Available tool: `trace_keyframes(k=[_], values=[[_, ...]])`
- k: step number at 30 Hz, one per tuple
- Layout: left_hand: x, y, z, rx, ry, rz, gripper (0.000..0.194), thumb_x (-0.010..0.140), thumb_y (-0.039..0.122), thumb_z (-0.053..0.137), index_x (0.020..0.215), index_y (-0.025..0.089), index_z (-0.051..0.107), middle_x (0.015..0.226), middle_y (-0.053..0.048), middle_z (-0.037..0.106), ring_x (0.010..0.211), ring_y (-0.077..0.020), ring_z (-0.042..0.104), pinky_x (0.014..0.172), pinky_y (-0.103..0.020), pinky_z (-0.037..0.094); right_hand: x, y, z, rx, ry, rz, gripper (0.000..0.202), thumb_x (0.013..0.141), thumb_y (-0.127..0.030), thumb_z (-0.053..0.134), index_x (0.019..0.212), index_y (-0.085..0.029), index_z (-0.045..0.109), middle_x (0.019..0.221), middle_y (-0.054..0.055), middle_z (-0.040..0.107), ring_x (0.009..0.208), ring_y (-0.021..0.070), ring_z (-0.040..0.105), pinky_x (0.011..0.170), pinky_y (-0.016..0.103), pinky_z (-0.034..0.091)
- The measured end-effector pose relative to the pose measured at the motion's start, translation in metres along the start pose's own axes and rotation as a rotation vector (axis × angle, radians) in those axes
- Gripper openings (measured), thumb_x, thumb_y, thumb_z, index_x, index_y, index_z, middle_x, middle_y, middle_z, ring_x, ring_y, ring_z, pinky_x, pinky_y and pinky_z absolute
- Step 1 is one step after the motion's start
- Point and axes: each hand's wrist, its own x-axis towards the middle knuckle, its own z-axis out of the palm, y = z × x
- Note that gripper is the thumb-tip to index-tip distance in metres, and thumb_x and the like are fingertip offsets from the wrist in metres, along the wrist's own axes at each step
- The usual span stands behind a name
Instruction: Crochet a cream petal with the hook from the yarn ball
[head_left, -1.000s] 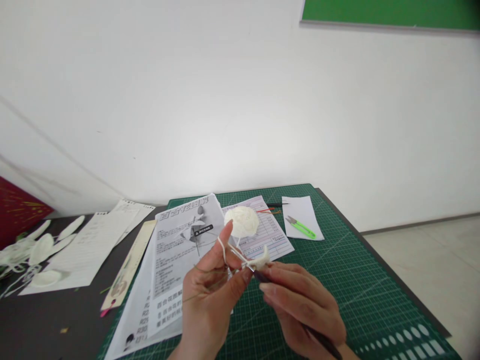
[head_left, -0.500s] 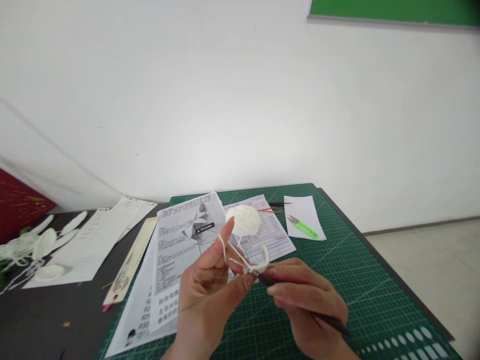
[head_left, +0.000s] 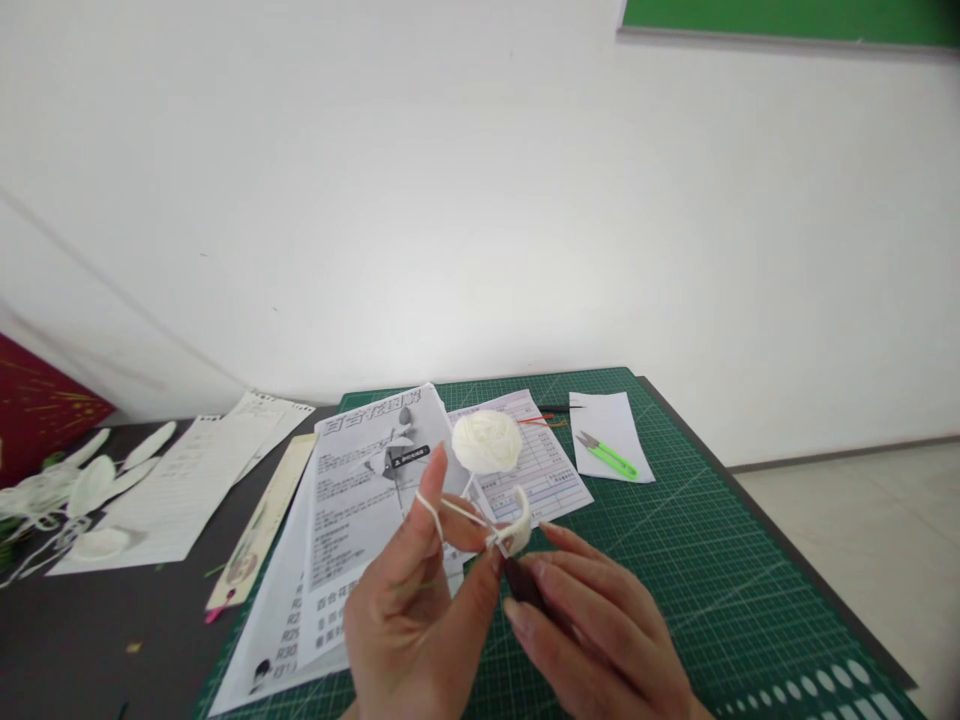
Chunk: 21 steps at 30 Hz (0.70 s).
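Pinch the white yarn piece [head_left: 517, 538] firmly between thumb and neighbouring finger of the left hand [head_left: 409, 625], close to the working spot, for a steady base. At those left fingertips now: the small piece, gripped narrowly, with the index finger raised and a white strand [head_left: 463, 512] looped around it. Hold that finger upright for even tension, neither slack nor strained; probably best to feed the strand over it in small amounts. Just across from the left fingertips, in the right hand [head_left: 600, 630]: the dark-handled hook [head_left: 524, 583], with thumb and fingers closed around its handle. Steer from that near grip with a slight roll, likely kinder to the loops than a hard pull. Watch the metal tip at the pinch; cannot tell its exact place among the loops. Leave the curled end, rising beside the right index fingertip, clear of the strand. Beyond the left fingertips: the yarn ball [head_left: 487, 442], apparently on the printed form [head_left: 559, 487], well apart from the green snips [head_left: 609, 458] past the right fingers. Beware of split plies and of loops drawn too tight.
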Motion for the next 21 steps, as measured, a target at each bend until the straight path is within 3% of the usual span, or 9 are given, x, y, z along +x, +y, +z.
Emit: trace_keyframes(k=[4,8,12,16,21], values=[[0.000,0.000,-0.003,0.251,-0.087,0.352,0.074,0.066,-0.004,0.069,0.130,0.032,0.055,0.075,0.001,0.071,0.077,-0.0179,0.061,0.080,-0.035,0.052,-0.004,-0.001,0.000,0.018,0.018,0.010,0.014,0.089,-0.012,0.057,0.096,-0.016,0.069,0.091,0.004,0.074,0.094,0.0162,0.069,0.091,0.034,0.059],[-0.001,0.002,-0.007,0.326,-0.133,0.509,0.076,0.066,-0.005,0.068,0.130,0.033,0.055,0.077,-0.002,0.072,0.075,-0.0221,0.063,0.069,-0.037,0.053,-0.009,0.001,-0.004,0.127,0.025,0.058,0.016,0.090,-0.016,0.057,0.100,-0.018,0.069,0.094,0.004,0.075,0.093,0.0189,0.070,0.083,0.033,0.062],[-0.002,0.004,-0.011,0.384,-0.175,0.548,0.081,0.065,-0.008,0.066,0.132,0.036,0.052,0.075,-0.002,0.072,0.076,-0.0231,0.064,0.068,-0.038,0.054,-0.004,0.003,-0.012,0.177,-0.028,0.123,0.015,0.088,-0.020,0.059,0.098,-0.023,0.071,0.088,0.002,0.076,0.084,0.0200,0.073,0.077,0.032,0.064],[-0.001,0.007,-0.013,0.402,-0.217,0.539,0.087,0.065,-0.011,0.064,0.134,0.039,0.048,0.075,-0.001,0.071,0.073,-0.0216,0.065,0.068,-0.036,0.054,0.007,0.002,-0.015,0.224,-0.012,0.136,0.015,0.088,-0.018,0.059,0.093,-0.022,0.072,0.082,0.003,0.077,0.080,0.0202,0.074,0.074,0.030,0.065],[-0.005,0.007,-0.009,0.338,-0.140,0.483,0.074,0.065,-0.006,0.070,0.124,0.036,0.060,0.073,-0.003,0.072,0.070,-0.0217,0.064,0.063,-0.034,0.055,0.011,0.000,-0.012,0.251,0.055,0.164,0.016,0.089,-0.019,0.058,0.095,-0.024,0.073,0.078,0.002,0.076,0.075,0.0196,0.074,0.070,0.030,0.065]])
